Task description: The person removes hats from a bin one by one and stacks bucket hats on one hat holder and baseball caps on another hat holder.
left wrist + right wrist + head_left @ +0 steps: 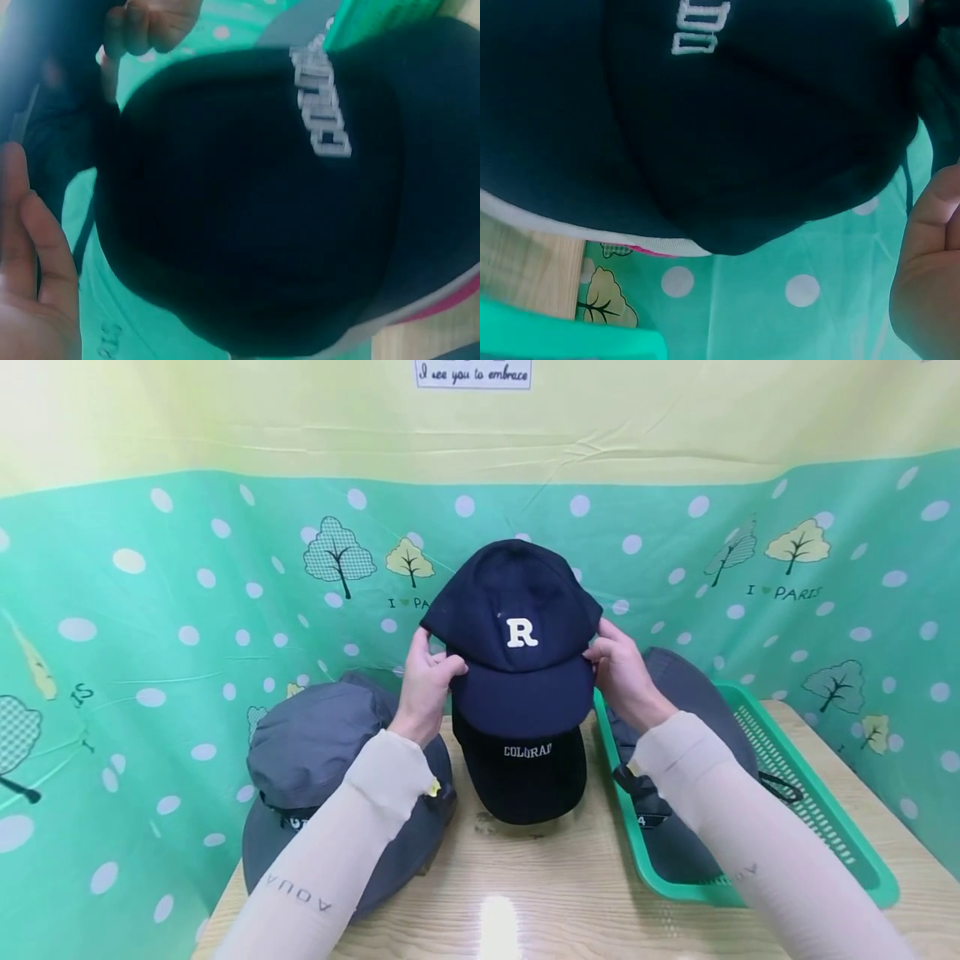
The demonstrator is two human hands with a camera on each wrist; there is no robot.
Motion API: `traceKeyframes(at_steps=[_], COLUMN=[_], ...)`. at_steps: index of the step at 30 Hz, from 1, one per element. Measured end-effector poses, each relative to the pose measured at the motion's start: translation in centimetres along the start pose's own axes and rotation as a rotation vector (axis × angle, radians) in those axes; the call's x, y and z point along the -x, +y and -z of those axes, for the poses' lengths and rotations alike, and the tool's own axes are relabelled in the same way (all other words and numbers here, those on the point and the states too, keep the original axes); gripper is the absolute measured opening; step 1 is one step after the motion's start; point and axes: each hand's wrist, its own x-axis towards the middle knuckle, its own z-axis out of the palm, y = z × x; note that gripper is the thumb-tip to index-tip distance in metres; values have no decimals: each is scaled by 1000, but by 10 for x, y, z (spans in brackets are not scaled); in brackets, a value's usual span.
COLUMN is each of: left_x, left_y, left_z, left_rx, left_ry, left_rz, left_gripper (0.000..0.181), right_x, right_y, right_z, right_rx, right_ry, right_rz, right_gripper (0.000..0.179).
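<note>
A navy baseball cap (517,593) with a white letter R is held up in the middle of the head view. My left hand (426,687) pinches its left edge between thumb and fingers; my right hand (626,675) pinches the right edge. Just below and partly behind it is a black cap (525,789) with white lettering that begins COLORA. Both wrist views show this black cap (247,195) close up. Under its brim, white and pink edges (649,246) show. How far apart the two caps are, I cannot tell.
A wide-brimmed grey hat (315,747) sits at the left of the wooden table (517,877). On the right, a green plastic basket (873,885) holds a dark grey hat (686,702) with a cord. A patterned cloth (187,635) hangs behind and around the table.
</note>
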Motion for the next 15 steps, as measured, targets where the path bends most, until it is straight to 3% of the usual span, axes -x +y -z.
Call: traceKeyframes(at_steps=[7,11,15], left_x=[-15,-15,-10], left_y=[-17,-27,-33], left_z=[15,20,21], left_rx=[26,46,84], left_ry=[59,92,83], left_rz=[77,195,319], left_gripper=[85,86,83], right_x=[-20,-23,-21], right_y=[16,22,29], right_z=[-7,-6,-2], right_rx=[17,56,52], right_ry=[34,36,-1], right_rz=[-37,-143,-240], right_gripper=[70,72,71])
